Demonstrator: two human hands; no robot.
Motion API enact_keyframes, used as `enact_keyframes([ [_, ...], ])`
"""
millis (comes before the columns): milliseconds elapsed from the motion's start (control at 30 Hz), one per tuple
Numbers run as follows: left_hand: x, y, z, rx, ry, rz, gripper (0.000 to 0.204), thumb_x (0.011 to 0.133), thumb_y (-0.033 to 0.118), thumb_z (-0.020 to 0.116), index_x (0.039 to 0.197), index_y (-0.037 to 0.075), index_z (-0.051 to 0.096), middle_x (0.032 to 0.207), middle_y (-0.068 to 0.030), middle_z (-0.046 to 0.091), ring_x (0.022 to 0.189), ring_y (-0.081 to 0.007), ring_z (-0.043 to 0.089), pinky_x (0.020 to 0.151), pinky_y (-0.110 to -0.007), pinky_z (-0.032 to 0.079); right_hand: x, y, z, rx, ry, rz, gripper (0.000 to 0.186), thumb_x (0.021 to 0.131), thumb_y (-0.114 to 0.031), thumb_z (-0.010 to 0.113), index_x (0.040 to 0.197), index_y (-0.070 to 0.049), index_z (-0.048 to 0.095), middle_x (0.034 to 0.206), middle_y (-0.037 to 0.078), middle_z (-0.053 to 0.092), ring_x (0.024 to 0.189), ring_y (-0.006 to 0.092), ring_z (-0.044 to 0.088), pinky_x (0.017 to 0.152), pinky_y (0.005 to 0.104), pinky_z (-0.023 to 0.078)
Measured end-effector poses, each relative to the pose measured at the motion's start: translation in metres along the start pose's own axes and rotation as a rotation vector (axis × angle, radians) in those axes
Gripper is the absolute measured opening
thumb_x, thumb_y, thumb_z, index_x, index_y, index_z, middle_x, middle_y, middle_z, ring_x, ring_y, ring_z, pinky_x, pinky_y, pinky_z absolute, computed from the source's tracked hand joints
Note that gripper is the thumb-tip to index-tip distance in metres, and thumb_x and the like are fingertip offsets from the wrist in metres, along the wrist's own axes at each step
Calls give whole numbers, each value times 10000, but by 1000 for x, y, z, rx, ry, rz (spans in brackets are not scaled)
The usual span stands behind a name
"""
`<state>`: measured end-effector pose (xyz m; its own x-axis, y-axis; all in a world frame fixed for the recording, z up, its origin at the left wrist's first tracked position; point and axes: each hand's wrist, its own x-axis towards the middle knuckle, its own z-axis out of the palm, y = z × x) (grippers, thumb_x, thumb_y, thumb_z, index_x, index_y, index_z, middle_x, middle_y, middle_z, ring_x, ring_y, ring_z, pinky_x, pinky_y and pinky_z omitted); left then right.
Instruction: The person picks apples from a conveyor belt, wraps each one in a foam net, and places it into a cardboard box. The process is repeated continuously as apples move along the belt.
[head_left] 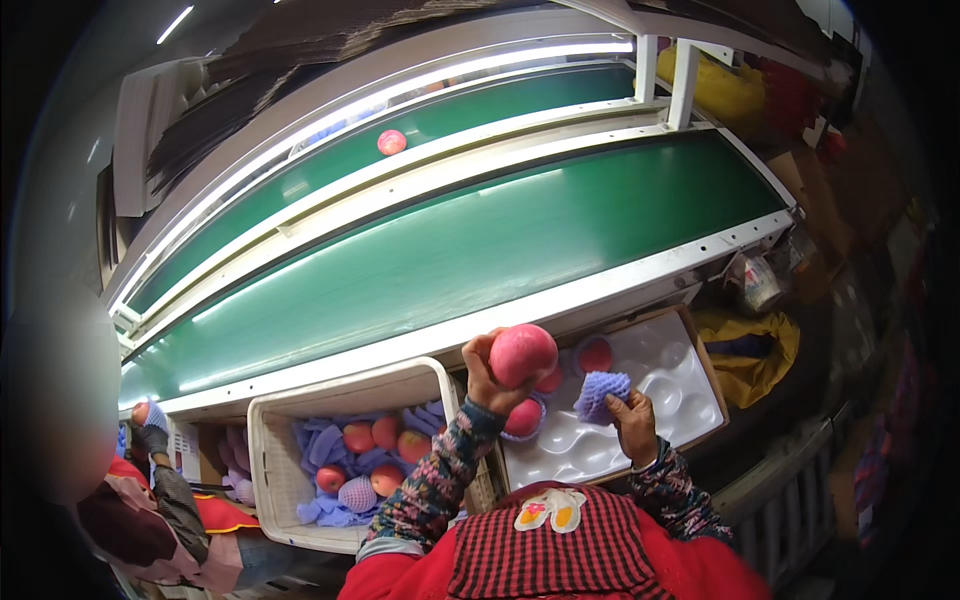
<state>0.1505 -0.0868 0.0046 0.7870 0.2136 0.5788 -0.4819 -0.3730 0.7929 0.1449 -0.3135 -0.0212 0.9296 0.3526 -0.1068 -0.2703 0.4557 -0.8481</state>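
My left hand [487,378] is closed round a large pinkish-red apple [524,356], held up over the left end of a carton. In my right hand [634,425] is a purple foam net sleeve [601,397], pinched at its edge by thumb and fingers and apart from the apple. Beneath both hands lies a white moulded fruit tray [655,375] with round hollows, set inside the cardboard carton [712,385]. Several apples sit in its left and back hollows, among them a sleeved apple [523,418] and another apple [594,355]. My left hand partly hides one of them.
Left of the carton stands a white plastic crate [262,450] holding apples and purple foam sleeves. A green conveyor belt [480,235] runs beyond; one apple [391,142] rides the farther belt. At far left a co-worker's gloved hand [152,438] holds a sleeved apple. A yellow bag [765,365] lies right.
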Motion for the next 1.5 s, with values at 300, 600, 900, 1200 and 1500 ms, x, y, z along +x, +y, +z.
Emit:
enact_keyframes([
  [300,-56,65,-10,-1069,-172,-577,839,614,173,684,1294,45,209,1168,-149,425,1057,-245,473,921,-356,362,5,-71,45,-307,-284,-294,444,786,-255,607,1096,31,467,991,88,569,924,154,533,839,264,405],
  [600,-81,69,-15,-997,-161,-562,845,674,148,579,1340,97,62,1213,-151,372,1103,-246,432,948,-359,325,8,-95,93,-1020,-1009,-526,1152,466,-394,810,1318,-15,133,1353,197,183,1256,335,200,1015,392,219],
  [900,-90,71,-23,-608,-278,-461,910,702,94,553,1342,65,-93,1337,-162,194,1176,-206,333,980,-312,250,-3,-82,94,-1117,-1031,-537,1153,433,-347,826,1296,-7,140,1306,223,203,1210,406,220,992,422,253],
  [1200,-67,89,-42,-350,-710,-450,744,814,331,479,1352,76,34,1101,-150,497,946,-178,514,853,-309,389,-25,-78,79,-767,-991,-295,899,537,-205,792,1246,-48,262,1208,145,393,1106,277,427,900,347,382],
  [1500,-67,72,-8,-1381,-642,-781,344,865,222,476,1144,25,426,1115,-82,491,1041,-158,470,889,-285,367,-42,-81,61,98,-924,400,1013,546,-370,775,1297,-26,188,1242,116,365,1151,206,384,975,349,296],
])
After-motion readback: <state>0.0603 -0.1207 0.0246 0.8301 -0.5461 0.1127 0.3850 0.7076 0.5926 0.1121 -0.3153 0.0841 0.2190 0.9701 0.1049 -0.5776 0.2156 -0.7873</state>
